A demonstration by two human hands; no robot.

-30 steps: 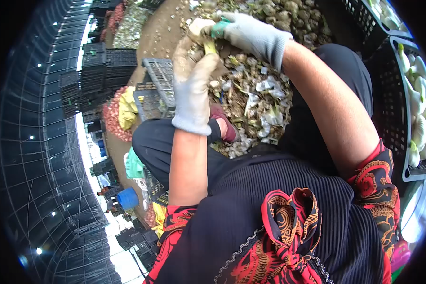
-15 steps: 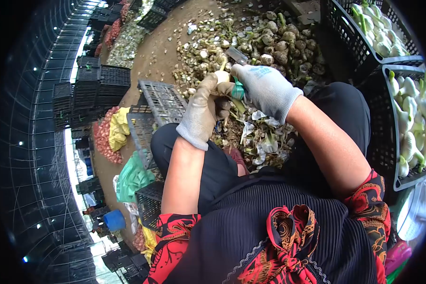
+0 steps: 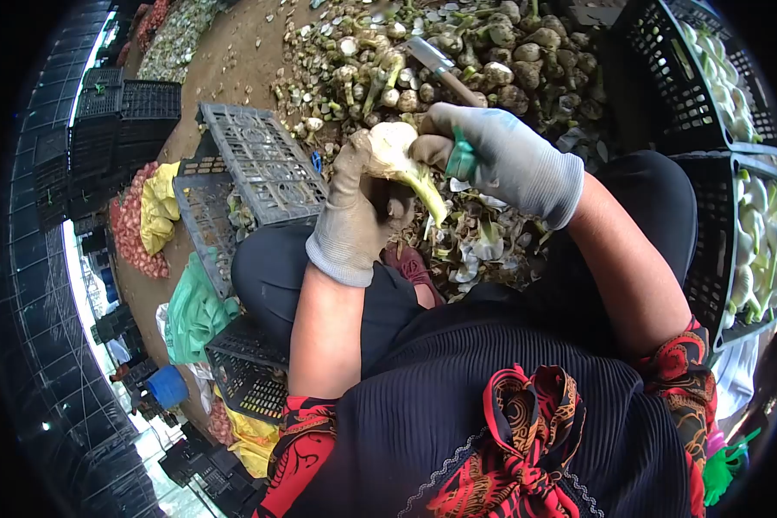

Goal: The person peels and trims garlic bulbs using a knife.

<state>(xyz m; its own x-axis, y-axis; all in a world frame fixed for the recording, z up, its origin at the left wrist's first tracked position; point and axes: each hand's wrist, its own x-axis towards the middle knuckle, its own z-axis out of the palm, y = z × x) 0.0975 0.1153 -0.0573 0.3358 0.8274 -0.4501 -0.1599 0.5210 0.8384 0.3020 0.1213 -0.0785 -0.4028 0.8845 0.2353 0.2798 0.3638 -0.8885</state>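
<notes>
My left hand [image 3: 347, 207], in a dirty pale work glove, is closed around a peeled white garlic bulb [image 3: 390, 145]. The bulb's green stem [image 3: 427, 192] slants down and to the right. In my gloved right hand [image 3: 518, 164] is a knife [image 3: 440, 67] with a wooden handle, its blade pointing up and left, away from the bulb. Green tape [image 3: 462, 155] wraps the right thumb, whose tip touches the bulb. Beyond both hands lies a heap of untrimmed garlic bulbs [image 3: 527, 65]. Peeled skins and stem scraps [image 3: 483, 246] cover the ground below.
Black crates of trimmed garlic [image 3: 755, 233] stand at my right, one behind the other. Empty-looking grey crates [image 3: 263, 164] lean by my left knee. Farther left are a green bag [image 3: 200, 306], a red net sack [image 3: 135, 229], a yellow sack [image 3: 159, 207] and stacked black crates [image 3: 125, 121].
The bulb has turned and now shows fully, with its stem pointing down-right. The knife's wooden handle has come into sight. The camera view has shifted, moving the surroundings leftward.
</notes>
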